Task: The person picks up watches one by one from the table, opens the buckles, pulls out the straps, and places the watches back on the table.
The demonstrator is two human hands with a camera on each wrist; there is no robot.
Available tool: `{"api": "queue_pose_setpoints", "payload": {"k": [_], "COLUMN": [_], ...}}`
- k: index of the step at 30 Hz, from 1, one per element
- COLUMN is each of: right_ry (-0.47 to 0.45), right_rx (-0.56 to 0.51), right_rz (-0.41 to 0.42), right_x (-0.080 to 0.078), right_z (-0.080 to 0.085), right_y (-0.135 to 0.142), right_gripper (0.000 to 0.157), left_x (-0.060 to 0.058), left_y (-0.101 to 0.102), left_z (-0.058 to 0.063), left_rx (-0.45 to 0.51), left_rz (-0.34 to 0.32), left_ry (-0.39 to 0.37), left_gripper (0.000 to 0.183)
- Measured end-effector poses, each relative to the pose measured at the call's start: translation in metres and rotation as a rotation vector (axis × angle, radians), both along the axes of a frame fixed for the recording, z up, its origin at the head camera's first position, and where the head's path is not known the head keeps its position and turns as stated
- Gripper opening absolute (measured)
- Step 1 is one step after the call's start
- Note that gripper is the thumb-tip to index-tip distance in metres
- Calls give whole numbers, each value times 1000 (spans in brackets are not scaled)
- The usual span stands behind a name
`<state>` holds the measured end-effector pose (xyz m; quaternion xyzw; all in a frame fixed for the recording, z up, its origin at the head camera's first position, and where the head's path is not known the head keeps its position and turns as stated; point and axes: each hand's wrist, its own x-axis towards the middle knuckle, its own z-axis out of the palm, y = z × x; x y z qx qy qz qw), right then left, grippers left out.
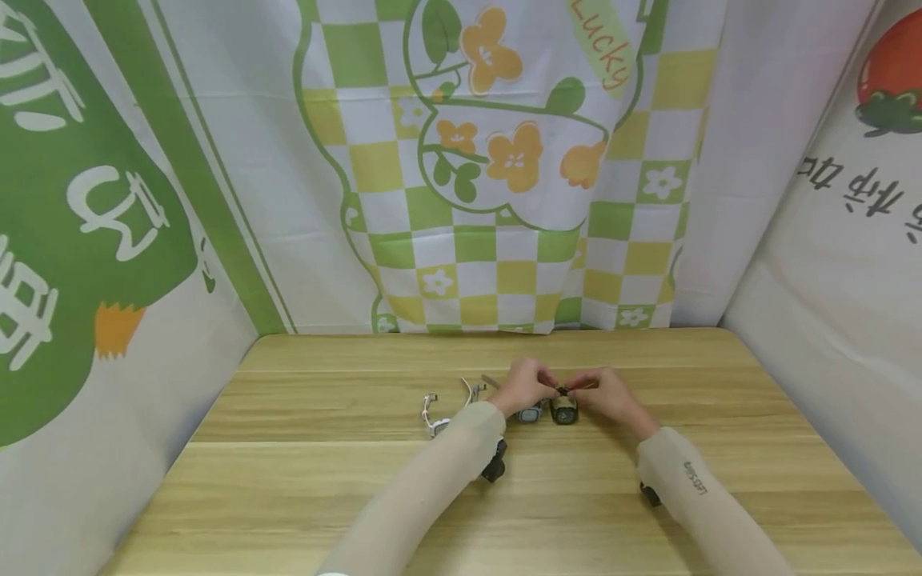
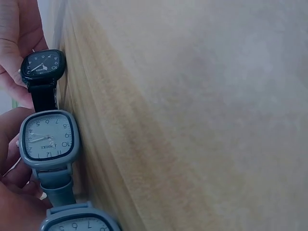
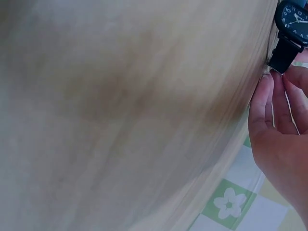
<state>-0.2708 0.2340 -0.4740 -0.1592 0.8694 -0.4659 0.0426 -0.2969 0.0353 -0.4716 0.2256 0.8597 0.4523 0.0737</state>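
Note:
A black watch (image 1: 565,414) lies on the table, dial toward me, with both hands at its strap. My right hand (image 1: 608,394) pinches the strap's end from the right; its fingers (image 3: 262,101) bunch there in the right wrist view. From the left, my left hand (image 1: 524,386) brings thumb and fingers together on the same strap at the far side of the dial. Close beside it, under the left hand, sits a grey-blue watch (image 2: 48,137) with a squarish dial. In the left wrist view another grey-blue watch (image 2: 82,224) shows partly at the bottom edge.
Left of the hands lies a white-strapped watch (image 1: 438,426), partly behind my left sleeve. Another light strap (image 1: 473,390) stands up near it. A wooden table (image 1: 288,480) runs back to a patterned cloth (image 1: 504,272), with printed cloth on both sides.

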Motion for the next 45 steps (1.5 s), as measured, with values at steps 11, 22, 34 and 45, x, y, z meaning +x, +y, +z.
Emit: {"api": "queue_pose_setpoints", "payload": {"k": [11,22,34,45], "right_ry": [29,15,7,6], "right_rx": [8,-15,39,-43], "right_rz": [9,-3,-47,-57], "right_x": [0,3,0,8], "right_z": [-4,-3,0,13], "right_y": [2,6,9,1], "right_gripper": [18,20,20,20], "left_x": [-3,0,4,8], "left_y": [-4,0,0,-3], "left_z": [-3,-2,7,11], "left_rx": [-33,-26,5,55], "left_rz": [-44,-13,-11,8], "left_ry": [66,84,91,72], "left_gripper": [4,5,7,10]}}
